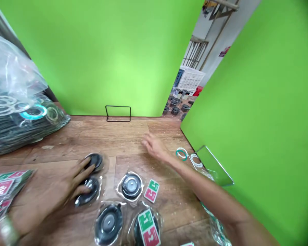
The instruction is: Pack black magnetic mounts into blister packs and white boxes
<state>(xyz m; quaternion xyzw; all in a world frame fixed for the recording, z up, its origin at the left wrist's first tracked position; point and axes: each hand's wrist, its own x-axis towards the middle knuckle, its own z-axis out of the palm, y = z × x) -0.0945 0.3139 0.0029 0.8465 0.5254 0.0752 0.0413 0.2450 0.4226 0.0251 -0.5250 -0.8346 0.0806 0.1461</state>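
My left hand (60, 189) reaches in from the left with its fingers spread. Its fingertips rest on two black round parts in clear plastic, an upper one (97, 162) and a lower one (90, 191). My right hand (155, 147) is over the floor near the middle, slightly blurred, and its finger pose is unclear. Between the hands lies a wrapped black disc (131, 185) with a grey centre, beside a small green and red card (152, 190). Nearer me are another wrapped disc (108, 223) and one partly covered by a larger green and red card (149, 227).
Green panels (113, 58) stand behind and to the right. A clear bag of rings (28, 119) sits at left, above packs of printed cards (5, 188). White and teal rings (181, 153) lie right, by a metal wire frame (218, 164). A black wire frame (118, 121) stands at back.
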